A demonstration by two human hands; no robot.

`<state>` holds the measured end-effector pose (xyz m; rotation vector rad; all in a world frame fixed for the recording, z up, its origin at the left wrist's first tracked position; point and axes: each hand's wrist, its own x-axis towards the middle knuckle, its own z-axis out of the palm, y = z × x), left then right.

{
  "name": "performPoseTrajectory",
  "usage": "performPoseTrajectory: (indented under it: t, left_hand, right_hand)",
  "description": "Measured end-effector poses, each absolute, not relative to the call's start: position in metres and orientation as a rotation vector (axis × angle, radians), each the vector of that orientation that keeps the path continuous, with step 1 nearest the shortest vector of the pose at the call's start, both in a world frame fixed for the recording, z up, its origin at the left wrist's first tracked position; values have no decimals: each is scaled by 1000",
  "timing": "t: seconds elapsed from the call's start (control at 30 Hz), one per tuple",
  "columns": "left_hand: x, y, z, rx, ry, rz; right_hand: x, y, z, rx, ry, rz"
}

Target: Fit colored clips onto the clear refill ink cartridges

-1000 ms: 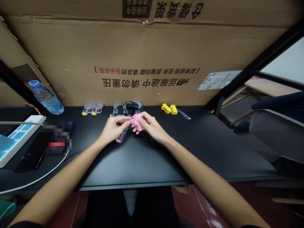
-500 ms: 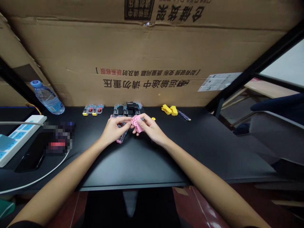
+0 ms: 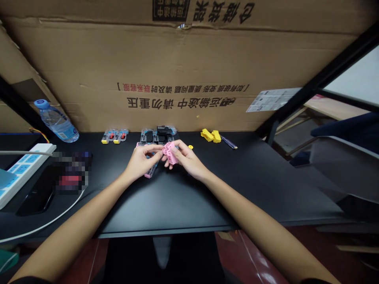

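A small pink plastic part (image 3: 172, 156) is held above the black table, its exact kind unclear. My right hand (image 3: 188, 159) is closed around it from the right, thumb on its face. From the left, the fingers of my left hand (image 3: 145, 159) pinch at the pink part's left edge. Below and behind my hands lie clear-and-black plastic pieces (image 3: 148, 136), partly covered by them. A pink-ended clear piece (image 3: 150, 172) sticks out under my left hand. A little yellow ring (image 3: 190, 147) rests just beyond my right hand.
Two clear pieces with red and yellow parts (image 3: 115, 136) lie at the back left. Yellow blocks (image 3: 211, 135) and a screwdriver (image 3: 229, 142) lie at the back right. A water bottle (image 3: 57, 121), power strip (image 3: 27, 169) and phone (image 3: 40, 191) occupy the left. Cardboard (image 3: 183, 59) stands behind.
Both hands stay in nearly the same place with the pink part, which looks slightly turned. The whole view has shifted a little.
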<state>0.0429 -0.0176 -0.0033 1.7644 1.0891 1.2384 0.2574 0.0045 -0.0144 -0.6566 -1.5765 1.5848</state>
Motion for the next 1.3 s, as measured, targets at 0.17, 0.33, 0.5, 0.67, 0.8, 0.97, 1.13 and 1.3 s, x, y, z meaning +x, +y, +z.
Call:
performPoseTrajectory:
  t: [0.17,0.33,0.5,0.67,0.8,0.97,1.13,1.3]
  left_hand:
    - [42,-18,-3,1793,1090,1237]
    - [42,-18,-1,1830,1058,1223]
    - [44,-20,1,1809,1085,1260]
    - [42,-21,1,1874,1165,1307]
    - [42,-21,1,1972,1183,1329]
    - [41,-21,2,1902,1214,1370]
    - [38,-19,3,1812,1227,1401]
    - [38,-18,2,1761,1220,1398]
  right_hand:
    - [256,3,-13,-677,-1585,1549]
    - [255,4,-14,-697,-1598,1512]
    - [256,4,-15,-704,-1691,1344]
    - [256,1,-14,-682,-1755,1287]
    - [253,-3,-12,-686,-1790,1243]
    - [262,-1,2,-768,-1634,987]
    - [300,29,15,-1032,-1502,507]
    - [330,49,12,-1264,-1760,329]
